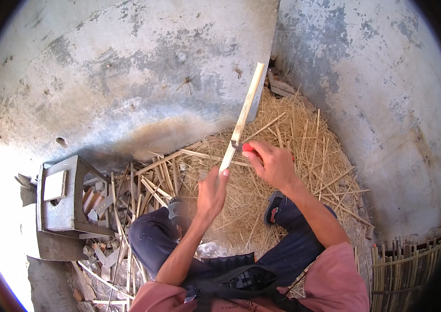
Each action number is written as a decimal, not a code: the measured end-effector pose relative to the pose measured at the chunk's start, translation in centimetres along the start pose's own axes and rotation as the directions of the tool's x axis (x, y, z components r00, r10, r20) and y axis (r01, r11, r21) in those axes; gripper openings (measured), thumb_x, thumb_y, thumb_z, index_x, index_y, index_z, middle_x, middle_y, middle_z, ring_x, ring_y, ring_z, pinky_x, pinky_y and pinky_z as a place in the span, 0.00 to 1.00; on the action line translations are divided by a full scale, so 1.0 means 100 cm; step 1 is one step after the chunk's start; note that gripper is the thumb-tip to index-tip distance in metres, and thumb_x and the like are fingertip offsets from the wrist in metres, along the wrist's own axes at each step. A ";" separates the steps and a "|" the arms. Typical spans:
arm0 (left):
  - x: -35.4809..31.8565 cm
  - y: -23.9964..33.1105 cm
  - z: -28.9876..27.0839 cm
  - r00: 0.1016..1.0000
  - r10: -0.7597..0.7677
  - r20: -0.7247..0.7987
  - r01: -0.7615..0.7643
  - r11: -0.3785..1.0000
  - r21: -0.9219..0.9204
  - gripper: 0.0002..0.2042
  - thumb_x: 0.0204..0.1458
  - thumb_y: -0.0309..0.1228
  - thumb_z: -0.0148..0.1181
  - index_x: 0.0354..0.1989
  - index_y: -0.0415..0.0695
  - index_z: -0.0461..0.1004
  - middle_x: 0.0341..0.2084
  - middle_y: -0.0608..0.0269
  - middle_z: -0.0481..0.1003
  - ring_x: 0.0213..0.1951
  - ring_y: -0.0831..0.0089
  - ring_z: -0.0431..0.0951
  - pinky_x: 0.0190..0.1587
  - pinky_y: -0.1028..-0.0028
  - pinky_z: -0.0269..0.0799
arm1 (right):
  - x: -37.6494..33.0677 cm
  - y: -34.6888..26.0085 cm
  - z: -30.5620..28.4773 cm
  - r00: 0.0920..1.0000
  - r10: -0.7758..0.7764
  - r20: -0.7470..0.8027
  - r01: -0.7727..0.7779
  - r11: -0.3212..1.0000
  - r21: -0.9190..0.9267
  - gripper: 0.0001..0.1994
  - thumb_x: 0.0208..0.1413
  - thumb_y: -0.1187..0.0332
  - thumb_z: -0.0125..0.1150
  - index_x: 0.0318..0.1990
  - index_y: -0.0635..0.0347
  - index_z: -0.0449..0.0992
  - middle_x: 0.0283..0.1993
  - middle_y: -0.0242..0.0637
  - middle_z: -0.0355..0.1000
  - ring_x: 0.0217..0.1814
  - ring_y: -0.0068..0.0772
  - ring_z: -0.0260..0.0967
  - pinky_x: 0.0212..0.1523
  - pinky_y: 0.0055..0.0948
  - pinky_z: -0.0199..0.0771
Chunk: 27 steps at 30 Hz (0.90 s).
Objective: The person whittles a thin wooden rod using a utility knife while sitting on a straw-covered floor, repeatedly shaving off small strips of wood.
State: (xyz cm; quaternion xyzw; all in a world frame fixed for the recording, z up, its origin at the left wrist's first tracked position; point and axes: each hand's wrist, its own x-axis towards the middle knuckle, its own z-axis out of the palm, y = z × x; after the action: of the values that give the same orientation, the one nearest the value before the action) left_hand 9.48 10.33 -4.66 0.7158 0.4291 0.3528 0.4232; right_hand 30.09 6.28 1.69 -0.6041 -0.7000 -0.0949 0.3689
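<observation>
A long pale split-bamboo strip (246, 106) slants up and away in front of me. My left hand (212, 193) is closed around its lower end, thumb lying along it. My right hand (273, 165) grips a red-handled tool (248, 147), whose short dark metal part meets the strip a little above my left hand. The exact shape of the blade is too small to make out, and the fingers cover most of the handle. Beneath both hands, straw-like shavings (303, 140) heap up between my feet and the wall.
A worn wooden stool-like frame (59, 208) lies at left beside rubble and loose bamboo strips (153, 187). Stained plaster walls (179, 67) meet in a corner ahead. A woven slatted basket or fence (407, 268) stands at lower right. My shod feet (274, 208) rest at the shavings' near edge.
</observation>
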 end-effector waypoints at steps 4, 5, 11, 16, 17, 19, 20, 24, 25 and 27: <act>-0.012 0.004 0.000 0.992 -0.035 0.123 0.036 0.999 -0.002 0.19 0.72 0.45 0.52 0.44 0.37 0.75 0.18 0.45 0.70 0.21 0.51 0.75 0.30 0.54 0.68 | 0.029 0.049 -0.022 0.942 0.311 -0.126 -0.323 0.942 -0.087 0.18 0.74 0.53 0.55 0.53 0.57 0.83 0.31 0.35 0.80 0.26 0.29 0.76 0.27 0.31 0.75; -0.018 0.002 0.001 0.991 -0.018 0.133 0.018 1.000 -0.001 0.19 0.72 0.44 0.52 0.44 0.37 0.75 0.17 0.45 0.70 0.20 0.51 0.75 0.29 0.55 0.68 | 0.043 0.059 -0.042 0.844 0.531 -0.072 -0.536 0.840 -0.089 0.20 0.75 0.51 0.52 0.55 0.57 0.82 0.29 0.35 0.79 0.25 0.26 0.73 0.28 0.31 0.74; -0.013 0.003 0.002 0.992 0.043 0.117 -0.049 0.997 0.051 0.17 0.72 0.42 0.53 0.45 0.38 0.76 0.16 0.45 0.70 0.19 0.48 0.76 0.27 0.54 0.68 | 0.013 0.111 -0.068 0.837 0.489 -0.245 -0.489 0.870 0.064 0.20 0.74 0.51 0.54 0.50 0.58 0.82 0.28 0.29 0.72 0.23 0.21 0.61 0.26 0.30 0.62; -0.004 0.006 -0.005 0.996 0.038 0.080 -0.040 0.999 0.030 0.17 0.71 0.42 0.54 0.44 0.38 0.76 0.16 0.45 0.71 0.20 0.47 0.77 0.28 0.55 0.69 | 0.010 0.068 -0.043 0.880 0.473 0.048 -0.458 0.815 0.355 0.21 0.71 0.50 0.59 0.52 0.61 0.81 0.30 0.27 0.72 0.26 0.19 0.60 0.28 0.28 0.62; -0.004 0.007 -0.006 0.994 0.042 0.100 -0.046 0.998 0.036 0.17 0.71 0.42 0.54 0.44 0.38 0.76 0.16 0.45 0.71 0.21 0.47 0.77 0.28 0.55 0.70 | 0.009 0.058 -0.040 0.880 0.463 0.109 -0.465 0.789 0.402 0.22 0.71 0.50 0.60 0.53 0.62 0.81 0.30 0.26 0.72 0.27 0.18 0.60 0.30 0.27 0.62; -0.004 0.007 -0.005 0.989 0.048 0.140 -0.056 0.997 0.048 0.17 0.71 0.43 0.55 0.44 0.38 0.77 0.17 0.46 0.72 0.21 0.48 0.77 0.29 0.56 0.70 | 0.007 0.043 -0.034 0.874 0.429 0.227 -0.483 0.726 0.489 0.23 0.69 0.50 0.62 0.55 0.63 0.81 0.30 0.24 0.70 0.29 0.17 0.60 0.32 0.25 0.62; -0.005 0.007 -0.003 0.987 0.051 0.151 -0.056 0.998 0.027 0.18 0.71 0.43 0.55 0.41 0.37 0.75 0.16 0.48 0.70 0.21 0.54 0.73 0.28 0.57 0.68 | 0.005 0.041 -0.031 0.856 0.443 0.268 -0.516 0.695 0.501 0.23 0.69 0.51 0.63 0.55 0.63 0.81 0.30 0.24 0.71 0.29 0.16 0.60 0.33 0.24 0.62; -0.007 0.011 -0.001 0.977 0.049 0.206 -0.047 0.999 -0.014 0.20 0.70 0.44 0.58 0.35 0.36 0.74 0.16 0.53 0.69 0.20 0.66 0.68 0.28 0.61 0.66 | 0.004 0.040 -0.019 0.818 0.423 0.390 -0.575 0.576 0.580 0.21 0.70 0.53 0.63 0.54 0.65 0.82 0.31 0.26 0.74 0.31 0.16 0.64 0.36 0.23 0.65; -0.007 0.013 -0.002 0.974 0.046 0.221 -0.044 0.999 -0.015 0.20 0.69 0.44 0.59 0.35 0.36 0.74 0.16 0.53 0.70 0.20 0.65 0.70 0.28 0.61 0.67 | 0.004 0.038 -0.014 0.825 0.417 0.381 -0.562 0.543 0.624 0.20 0.70 0.54 0.63 0.52 0.65 0.82 0.31 0.26 0.75 0.31 0.16 0.65 0.35 0.23 0.65; -0.007 0.011 -0.003 0.971 0.049 0.235 -0.067 0.995 0.068 0.20 0.67 0.46 0.62 0.37 0.37 0.75 0.17 0.54 0.72 0.21 0.64 0.73 0.28 0.62 0.68 | 0.004 0.031 -0.010 0.814 0.435 0.386 -0.570 0.464 0.679 0.19 0.70 0.55 0.62 0.48 0.65 0.83 0.30 0.27 0.77 0.31 0.16 0.67 0.35 0.23 0.65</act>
State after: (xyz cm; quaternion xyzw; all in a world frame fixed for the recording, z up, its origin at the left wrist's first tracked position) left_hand 9.26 9.53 -3.64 0.7800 0.3683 0.2622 0.4327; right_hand 33.36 6.76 1.64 -0.5714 -0.4877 0.3737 0.5440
